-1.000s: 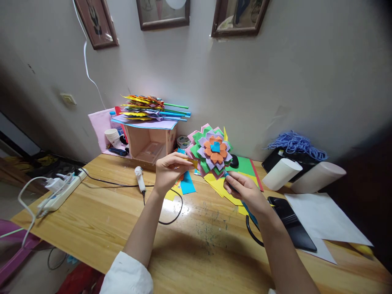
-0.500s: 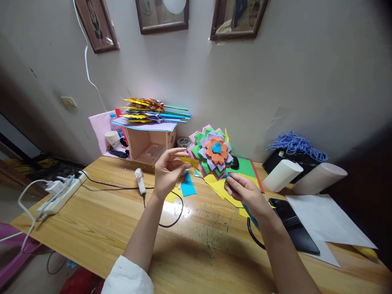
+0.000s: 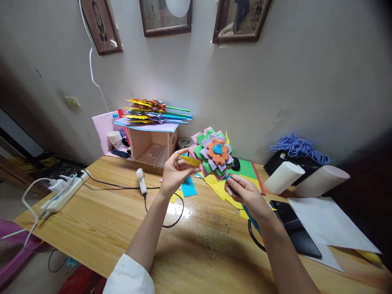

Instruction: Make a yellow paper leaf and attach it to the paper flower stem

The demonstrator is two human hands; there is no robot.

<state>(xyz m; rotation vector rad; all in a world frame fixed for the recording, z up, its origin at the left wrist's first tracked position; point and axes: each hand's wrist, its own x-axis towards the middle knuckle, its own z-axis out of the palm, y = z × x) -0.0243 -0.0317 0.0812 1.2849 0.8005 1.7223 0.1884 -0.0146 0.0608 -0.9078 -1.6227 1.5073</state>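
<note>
A layered paper flower (image 3: 218,153) in pink, green, lilac and orange, with a blue centre, faces me above the table. My right hand (image 3: 245,191) is closed round its blue stem (image 3: 250,215), just below the bloom. A pointed yellow paper leaf (image 3: 190,161) sticks out at the flower's left side. My left hand (image 3: 175,173) has this leaf between thumb and fingers, close to the outer petals. Another yellow tip (image 3: 227,137) shows behind the flower's upper right.
Finished paper flowers (image 3: 147,111) lie on a pink box (image 3: 149,147) at the back. A white corded tool (image 3: 141,181) rests left of my hands, with its black cable looping below. Yellow sheets (image 3: 219,188), a black phone-like slab (image 3: 295,228) and a power strip (image 3: 65,192) lie about.
My left hand has moved right toward the flower, and its thumb and fingers now close on the yellow leaf. The right hand keeps its hold on the stem. The view has shifted slightly.
</note>
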